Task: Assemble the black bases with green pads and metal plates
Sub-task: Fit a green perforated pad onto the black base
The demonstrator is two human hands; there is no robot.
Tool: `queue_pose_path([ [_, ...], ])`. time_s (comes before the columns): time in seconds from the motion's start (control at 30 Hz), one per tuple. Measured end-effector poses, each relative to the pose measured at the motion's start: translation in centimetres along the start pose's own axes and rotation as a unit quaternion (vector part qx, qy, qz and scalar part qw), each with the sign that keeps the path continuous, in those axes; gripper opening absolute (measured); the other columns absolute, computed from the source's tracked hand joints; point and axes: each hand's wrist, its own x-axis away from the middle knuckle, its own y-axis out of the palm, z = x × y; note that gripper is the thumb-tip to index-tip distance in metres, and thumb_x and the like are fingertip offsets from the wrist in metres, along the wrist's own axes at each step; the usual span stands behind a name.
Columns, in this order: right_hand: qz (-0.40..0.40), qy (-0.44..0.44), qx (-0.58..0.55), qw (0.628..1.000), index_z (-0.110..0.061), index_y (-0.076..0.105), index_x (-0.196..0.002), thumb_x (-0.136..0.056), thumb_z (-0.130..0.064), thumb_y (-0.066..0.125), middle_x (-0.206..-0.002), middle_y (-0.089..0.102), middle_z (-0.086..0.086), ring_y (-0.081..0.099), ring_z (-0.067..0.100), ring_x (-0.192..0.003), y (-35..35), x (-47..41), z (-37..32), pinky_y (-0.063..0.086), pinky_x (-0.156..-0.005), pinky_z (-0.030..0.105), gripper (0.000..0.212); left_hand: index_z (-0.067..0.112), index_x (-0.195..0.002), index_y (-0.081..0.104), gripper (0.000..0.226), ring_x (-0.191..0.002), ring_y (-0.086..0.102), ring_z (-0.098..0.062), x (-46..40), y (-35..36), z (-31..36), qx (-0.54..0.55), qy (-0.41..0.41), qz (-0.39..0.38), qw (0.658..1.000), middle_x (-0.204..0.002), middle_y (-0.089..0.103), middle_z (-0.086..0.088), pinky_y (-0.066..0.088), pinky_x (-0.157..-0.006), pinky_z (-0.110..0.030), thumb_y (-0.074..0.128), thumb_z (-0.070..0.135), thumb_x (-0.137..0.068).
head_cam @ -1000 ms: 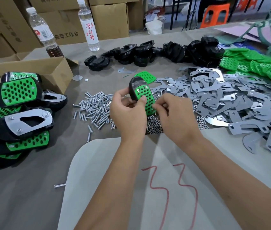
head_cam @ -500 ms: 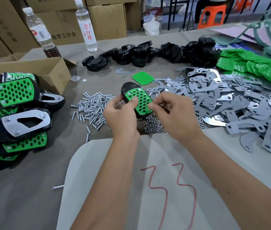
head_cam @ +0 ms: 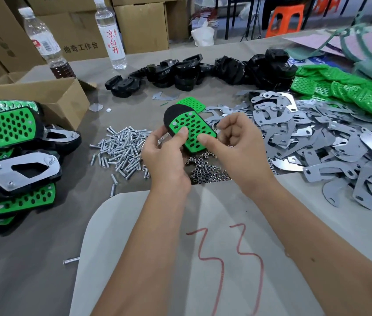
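left hand (head_cam: 166, 153) – grip curled round black base (head_cam: 173, 115), thumb on its green pad (head_cam: 193, 131) | right hand (head_cam: 237, 142) – thumb tip touching pad's near edge, fingers curled, holding nothing visible | base held above tabletop (head_cam: 32, 258), over the nuts (head_cam: 205, 172)

Hands (head_cam: 169, 153): two
Water bottles (head_cam: 43, 44): two
Orange stools (head_cam: 286, 18): one
Screws (head_cam: 123, 144), nuts (head_cam: 205, 169), metal plates (head_cam: 317, 137): heaps, too many to count
Loose green pads (head_cam: 351, 92): one heap

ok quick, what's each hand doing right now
Left hand: holds the black base with its green pad, thumb on the pad.
Right hand: thumb presses the pad; fingers curled, holding nothing visible.
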Motion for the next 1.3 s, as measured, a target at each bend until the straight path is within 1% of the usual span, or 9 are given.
queue_pose_path([
  [0.13,-0.067,0.118,-0.099,0.986,-0.012,0.059,-0.112,-0.089,-0.021,0.082,-0.091,0.065,0.011,0.058,0.016,-0.058,-0.2,-0.7,0.1,0.047,-0.045,0.026,0.033,0.011,-0.108,0.063,0.031,-0.094,0.076,-0.036,-0.2,-0.1,0.1,0.001,0.014,-0.010,1.000,-0.108,0.075,-0.023,0.064,-0.074,-0.044,0.072,-0.009,-0.086],
  [0.23,-0.094,0.147,-0.146,0.974,-0.003,0.058,-0.119,-0.093,-0.014,0.076,-0.087,0.074,0.010,0.065,0.020,-0.062,-0.3,-1.0,0.3,0.052,-0.050,0.025,0.033,0.011,-0.106,0.062,0.031,-0.099,0.075,-0.040,-0.3,-0.2,0.0,-0.005,0.014,-0.007,1.000,-0.107,0.076,-0.023,0.061,-0.080,-0.046,0.073,-0.009,-0.085],
  [0.37,-0.094,0.118,-0.101,0.983,-0.009,0.067,-0.104,-0.094,-0.006,0.073,-0.078,0.072,0.011,0.060,0.015,-0.053,-0.3,-1.0,0.5,0.051,-0.048,0.023,0.012,0.014,-0.103,0.062,0.030,-0.081,0.075,-0.028,-0.3,-0.4,-0.4,-0.031,0.020,-0.016,0.999,-0.089,0.077,-0.012,0.060,-0.069,-0.038,0.074,-0.007,-0.084],
  [0.57,-0.096,0.109,-0.083,0.986,-0.008,0.065,-0.106,-0.093,-0.005,0.075,-0.081,0.074,0.015,0.061,0.021,-0.054,-0.3,-0.6,0.4,0.055,-0.050,0.031,0.017,0.014,-0.094,0.061,0.013,-0.065,0.069,-0.021,-0.4,-0.5,-0.2,-0.026,0.002,0.006,1.000,-0.072,0.072,-0.004,0.054,-0.051,-0.029,0.073,0.010,-0.094],
  [0.7,-0.104,0.112,-0.081,0.985,-0.004,0.063,-0.112,-0.094,0.000,0.072,-0.083,0.071,0.021,0.060,0.020,-0.055,-0.3,-0.6,0.2,0.054,-0.049,0.028,0.021,0.014,-0.088,0.060,0.014,-0.070,0.067,-0.025,-0.7,-0.7,0.1,-0.033,0.022,0.010,0.999,-0.072,0.069,-0.005,0.054,-0.056,-0.032,0.070,0.008,-0.095],
  [0.93,-0.026,-0.007,0.130,0.991,-0.016,0.063,-0.111,-0.087,-0.014,0.081,-0.076,0.070,0.011,0.063,0.023,-0.056,1.3,-0.1,0.4,0.051,-0.057,0.034,0.029,0.015,-0.085,0.058,0.016,-0.087,0.067,-0.031,-0.9,-0.4,-0.1,-0.067,0.007,0.056,0.996,-0.095,0.068,-0.016,0.058,-0.092,-0.054,0.065,0.010,-0.098],
  [1.0,0.001,-0.064,0.192,0.979,-0.016,0.065,-0.109,-0.085,-0.017,0.082,-0.069,0.064,-0.002,0.063,0.015,-0.058,1.4,0.2,0.3,0.050,-0.060,0.033,0.030,0.015,-0.092,0.061,0.012,-0.100,0.071,-0.033,-0.4,0.1,-0.2,-0.101,0.007,0.026,0.994,-0.106,0.072,-0.016,0.055,-0.099,-0.057,0.062,0.021,-0.102],
  [1.1,0.001,-0.156,0.282,0.946,-0.012,0.065,-0.113,-0.083,-0.013,0.082,-0.067,0.045,-0.023,0.047,-0.002,-0.061,0.9,0.4,-0.3,0.038,-0.067,0.023,0.034,0.009,-0.114,0.067,0.032,-0.113,0.070,-0.033,0.6,0.9,0.1,-0.104,-0.027,-0.040,0.993,-0.118,0.073,-0.018,0.054,-0.104,-0.052,0.062,0.038,-0.101],
  [1.3,-0.039,-0.242,0.366,0.898,-0.007,0.062,-0.115,-0.080,-0.002,0.077,-0.086,0.045,-0.011,0.042,0.011,-0.073,-0.3,0.5,-1.1,0.031,-0.070,0.023,0.039,-0.004,-0.127,0.062,0.038,-0.080,0.070,-0.020,1.2,1.1,0.8,-0.076,-0.068,-0.114,0.988,-0.101,0.069,-0.015,0.056,-0.065,-0.027,0.067,0.021,-0.098],
])
